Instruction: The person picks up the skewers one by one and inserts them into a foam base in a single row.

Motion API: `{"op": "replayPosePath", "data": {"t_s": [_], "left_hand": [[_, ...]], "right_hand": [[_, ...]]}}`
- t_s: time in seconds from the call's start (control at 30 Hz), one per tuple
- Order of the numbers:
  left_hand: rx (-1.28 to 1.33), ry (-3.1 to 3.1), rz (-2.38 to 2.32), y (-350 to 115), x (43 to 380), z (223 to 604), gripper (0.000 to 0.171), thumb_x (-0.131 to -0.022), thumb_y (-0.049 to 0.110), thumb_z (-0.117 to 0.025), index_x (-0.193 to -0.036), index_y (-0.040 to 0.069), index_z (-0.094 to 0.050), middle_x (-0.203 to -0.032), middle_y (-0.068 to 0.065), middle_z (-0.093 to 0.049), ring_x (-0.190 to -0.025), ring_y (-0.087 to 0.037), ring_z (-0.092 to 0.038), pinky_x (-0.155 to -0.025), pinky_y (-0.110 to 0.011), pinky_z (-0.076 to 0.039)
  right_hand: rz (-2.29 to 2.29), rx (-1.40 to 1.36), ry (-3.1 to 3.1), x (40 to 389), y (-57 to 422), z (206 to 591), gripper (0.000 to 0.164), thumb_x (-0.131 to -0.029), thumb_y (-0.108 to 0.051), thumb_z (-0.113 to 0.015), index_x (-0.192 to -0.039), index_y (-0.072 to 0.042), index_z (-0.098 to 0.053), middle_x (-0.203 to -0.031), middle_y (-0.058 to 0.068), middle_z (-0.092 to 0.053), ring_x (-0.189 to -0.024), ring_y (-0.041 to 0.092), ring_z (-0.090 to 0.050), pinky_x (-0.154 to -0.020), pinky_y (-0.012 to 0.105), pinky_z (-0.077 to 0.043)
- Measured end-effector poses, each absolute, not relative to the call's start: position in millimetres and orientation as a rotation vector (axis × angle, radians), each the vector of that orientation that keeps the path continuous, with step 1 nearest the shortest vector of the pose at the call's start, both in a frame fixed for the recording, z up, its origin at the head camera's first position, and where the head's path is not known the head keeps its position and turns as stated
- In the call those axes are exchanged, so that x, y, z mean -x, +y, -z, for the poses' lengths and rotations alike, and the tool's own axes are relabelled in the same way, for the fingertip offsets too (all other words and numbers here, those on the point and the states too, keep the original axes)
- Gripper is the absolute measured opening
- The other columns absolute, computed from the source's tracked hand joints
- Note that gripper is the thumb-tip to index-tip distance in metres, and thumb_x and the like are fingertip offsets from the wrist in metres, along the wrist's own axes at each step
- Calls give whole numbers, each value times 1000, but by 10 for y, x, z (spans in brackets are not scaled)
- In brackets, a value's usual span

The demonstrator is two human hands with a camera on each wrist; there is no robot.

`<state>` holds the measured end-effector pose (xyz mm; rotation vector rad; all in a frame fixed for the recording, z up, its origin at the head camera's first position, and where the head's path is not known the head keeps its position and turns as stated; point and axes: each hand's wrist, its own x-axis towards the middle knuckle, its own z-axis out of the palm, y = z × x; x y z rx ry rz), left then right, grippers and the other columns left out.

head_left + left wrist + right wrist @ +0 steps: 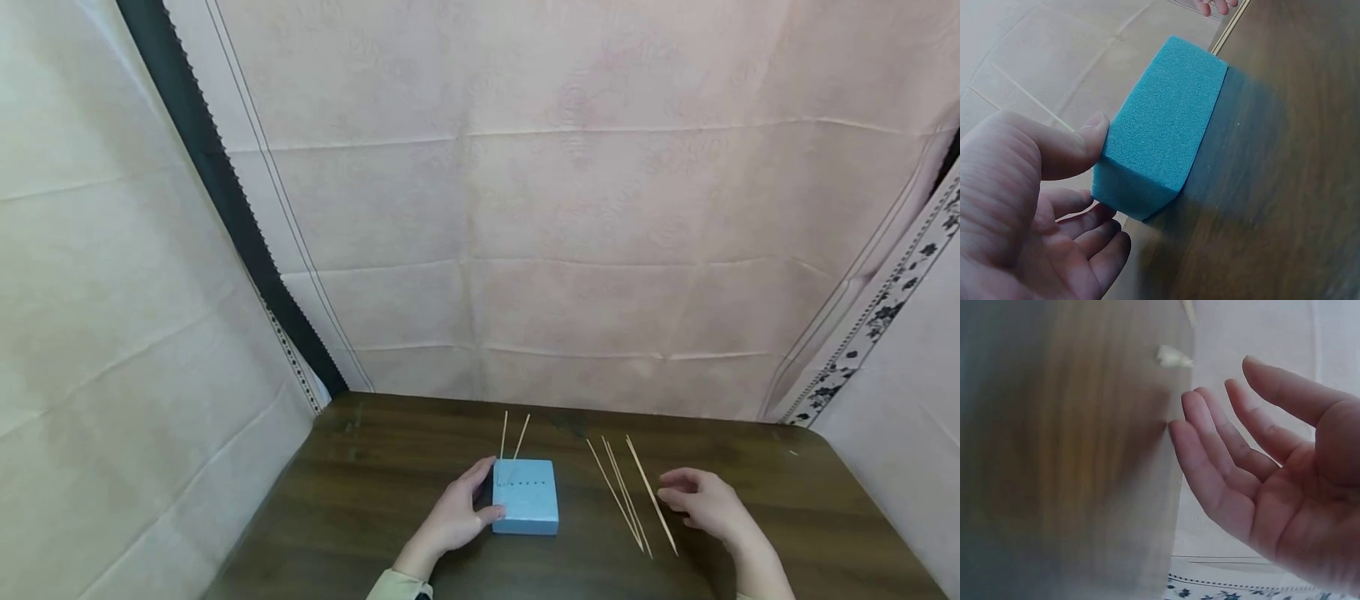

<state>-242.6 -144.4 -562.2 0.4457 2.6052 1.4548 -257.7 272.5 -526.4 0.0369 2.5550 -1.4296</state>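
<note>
A light blue foam block (525, 510) with a row of small holes in its top sits on the table. Two thin wooden sticks (503, 437) stand up from its far left part, one leaning right. My left hand (457, 515) holds the block by its left side, thumb at the near corner and fingers along the side. Right of the block lie several loose sticks (615, 496). A further stick (652, 496) lies closest to my right hand (707, 502), which hovers beside it with relaxed, parted fingers and nothing in them.
The dark brown wooden table (390, 475) ends at a pale cloth wall (570, 308) behind. More cloth hangs at the left and right, with a black strip (225, 183) on the left. A small pale scrap (1171, 357) shows blurred in the right wrist view.
</note>
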Motion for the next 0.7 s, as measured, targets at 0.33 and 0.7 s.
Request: {"op": "replayPosePath", "data": {"t_s": [0.33, 0.7], "left_hand": [[-430, 2579, -1485, -1441, 2423, 5656, 80, -99, 21, -79, -165, 2, -38, -171, -23, -33, -156, -42, -35, -122, -56, -36], [-416, 2573, -1494, -1428, 2437, 5639, 80, -99, 21, -79, -165, 3, -38, -171, -22, -33, -156, -41, -34, -122, -57, -35]], "right_hand": [[1305, 105, 2465, 2812, 2845, 5309, 31, -98, -8, -74, -120, 13, -68, -95, 5, -73, -89, 21, -68, -71, 40, -59], [1194, 125, 2655, 2859, 2783, 5408, 20, -90, -12, -85, -99, 2, -73, -82, 2, -68, -76, 18, -63, -63, 34, -57]]}}
